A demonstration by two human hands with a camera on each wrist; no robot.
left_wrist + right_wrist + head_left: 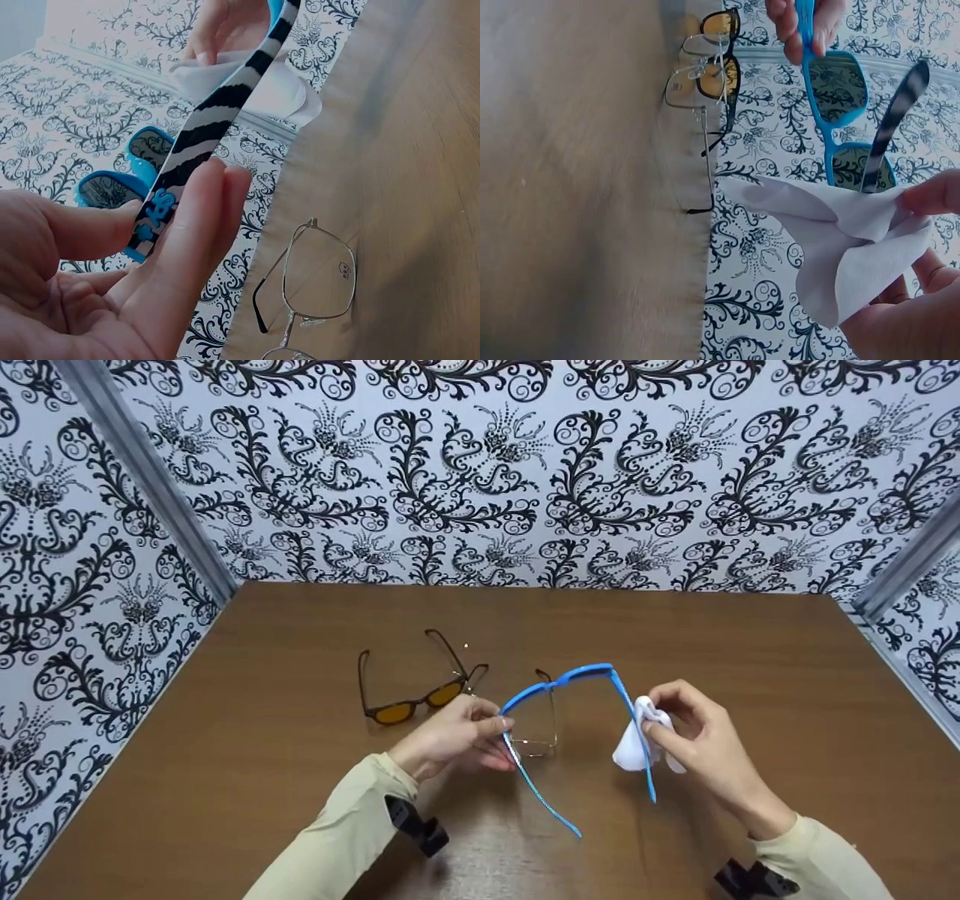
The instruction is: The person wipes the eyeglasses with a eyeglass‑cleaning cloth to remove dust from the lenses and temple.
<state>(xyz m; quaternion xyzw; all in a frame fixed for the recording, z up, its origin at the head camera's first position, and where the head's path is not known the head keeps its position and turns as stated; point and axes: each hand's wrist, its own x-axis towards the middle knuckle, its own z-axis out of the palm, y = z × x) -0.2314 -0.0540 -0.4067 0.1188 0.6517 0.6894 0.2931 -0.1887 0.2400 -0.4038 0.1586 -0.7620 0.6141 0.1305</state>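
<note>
Blue-framed sunglasses [559, 684] with dark lenses are held up over the table, temples unfolded toward the person. My left hand [469, 731] pinches them at the hinge end of the left temple [214, 112], which shows black and white zebra stripes on its outer side. My right hand [701, 742] pinches a white cloth [855, 240] between thumb and fingers, folded about the other temple [892, 124]. That temple's striped tip sticks out past the cloth in the right wrist view.
On the table [300, 810], dark-framed glasses with amber lenses [394, 712] lie with temples open, left of centre. Thin metal-framed glasses [319, 274] rest beside them, partly behind the left hand in the head view. Patterned walls [495, 472] bound the table at back and sides.
</note>
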